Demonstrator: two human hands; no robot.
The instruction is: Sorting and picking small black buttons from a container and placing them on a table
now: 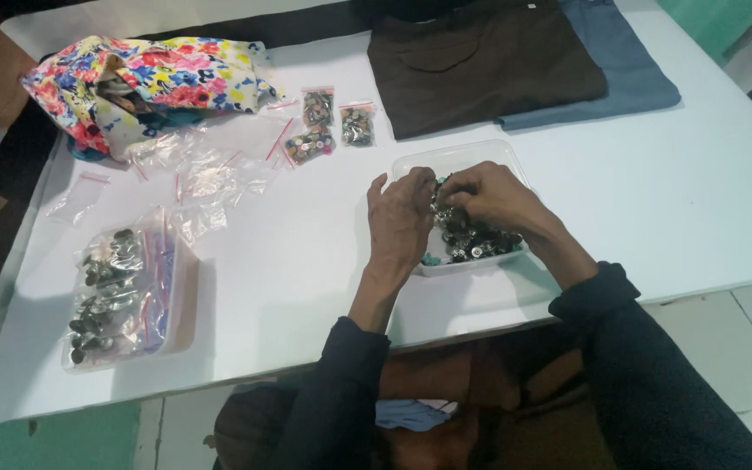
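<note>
**Desk:** What do your hands hold?

**Field:** Your left hand (399, 219) and right hand (491, 197) meet over a clear plastic tray (480, 155), fingers curled into a heap of small metal buttons (473, 240). Each grip pinches at the pile; whether either has actually closed on a button, you cannot tell.

**Desk:** And around them?

**Field:** The tray sits on the white worktop (672, 191) near your edge. Behind it lie a folded brown garment (480, 61) on a blue one (628, 70). To your left: three small filled zip bags (328, 126), loose empty bags (202, 178), a floral cloth pouch (150, 83), and a second clear container of bagged buttons (124, 292).
</note>
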